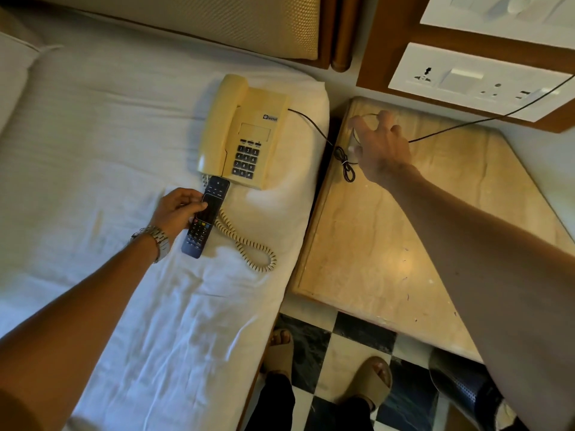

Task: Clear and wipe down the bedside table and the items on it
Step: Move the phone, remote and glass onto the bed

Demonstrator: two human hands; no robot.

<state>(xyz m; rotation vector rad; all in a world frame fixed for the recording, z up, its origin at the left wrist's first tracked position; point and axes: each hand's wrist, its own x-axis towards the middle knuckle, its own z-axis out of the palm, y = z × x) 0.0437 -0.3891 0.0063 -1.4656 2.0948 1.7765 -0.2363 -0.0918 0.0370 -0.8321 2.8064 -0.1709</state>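
A: What is on the desk [389, 244]?

B: Only the black cord [345, 163], a tied bundle just at nine o'clock of the right hand [381, 147], whose grip spreads open over a clear object, contact unclear

A: And the left hand [177, 209]?

B: Closed on the remote [207, 217], lying six-to-twelve on the bed [93, 135] beside the phone [245, 132]

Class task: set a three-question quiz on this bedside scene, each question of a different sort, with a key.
1. True or false: the telephone stands on the bedside table.
2. What does the left hand hold? A) remote control B) handset C) cloth
3. Fill in: the right hand reaches over the table's far corner beside the black ____.

Key: 1 false, it lies on the bed; 2 A; 3 cord.
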